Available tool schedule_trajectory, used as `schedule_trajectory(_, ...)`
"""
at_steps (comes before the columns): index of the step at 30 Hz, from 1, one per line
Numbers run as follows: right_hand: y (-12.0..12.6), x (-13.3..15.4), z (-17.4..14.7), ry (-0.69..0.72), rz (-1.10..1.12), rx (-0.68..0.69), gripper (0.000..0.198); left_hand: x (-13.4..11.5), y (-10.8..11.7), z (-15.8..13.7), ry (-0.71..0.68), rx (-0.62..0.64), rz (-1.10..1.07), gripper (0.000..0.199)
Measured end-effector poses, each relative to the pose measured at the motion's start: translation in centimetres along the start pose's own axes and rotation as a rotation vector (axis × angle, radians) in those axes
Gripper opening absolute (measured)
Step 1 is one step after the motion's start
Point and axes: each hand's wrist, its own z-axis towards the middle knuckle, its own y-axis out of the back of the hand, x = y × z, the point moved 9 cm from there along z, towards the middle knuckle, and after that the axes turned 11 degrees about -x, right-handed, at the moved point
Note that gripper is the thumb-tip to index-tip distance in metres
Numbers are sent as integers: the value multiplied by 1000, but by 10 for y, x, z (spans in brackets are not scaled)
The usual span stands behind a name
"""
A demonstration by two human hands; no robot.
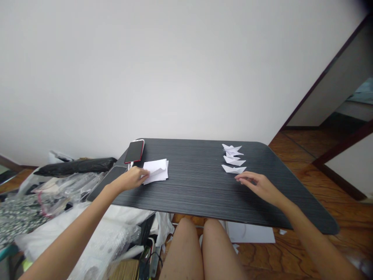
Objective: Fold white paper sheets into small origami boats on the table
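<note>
A small stack of white paper sheets lies on the left half of the dark table. My left hand pinches the left edge of the top sheet, which lifts and bends a little. On the right half, several folded white paper boats stand in a column running away from me. Beside the nearest paper boat is my right hand, its fingers loosely extended and thumb slightly apart, with nothing visible in them. Whether its fingertips touch that boat I cannot tell.
A phone with a red edge and a plugged-in white cable rests at the table's back left; another dark flat device lies nearer. Plastic bags and bubble wrap crowd the left side. A white wall stands behind.
</note>
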Motion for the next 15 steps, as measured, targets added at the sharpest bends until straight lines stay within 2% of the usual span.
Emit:
schedule_trajectory(3,-5,-1,5,-64,120,-18,27,-8,17,11,159,-218,-130,28)
schedule_trajectory(5,-14,4,14,-125,281,-24,32,-17,26,23,322,-442,-362,32)
schedule_trajectory(6,-18,7,20,-153,360,-36,36,-25,21,32,368,-489,-516,33)
schedule_trajectory(8,-31,19,36,-176,526,-12,50,-49,1,58,405,-508,-776,32)
schedule_trajectory(11,-50,37,63,-190,803,83,64,-80,-39,97,467,-464,-1024,27)
schedule_trajectory(13,-48,33,83,-242,879,12,59,-95,-63,120,474,-434,-1127,24)
schedule_trajectory(15,-41,24,98,-292,883,-64,51,-98,-79,135,513,-457,-1105,21)
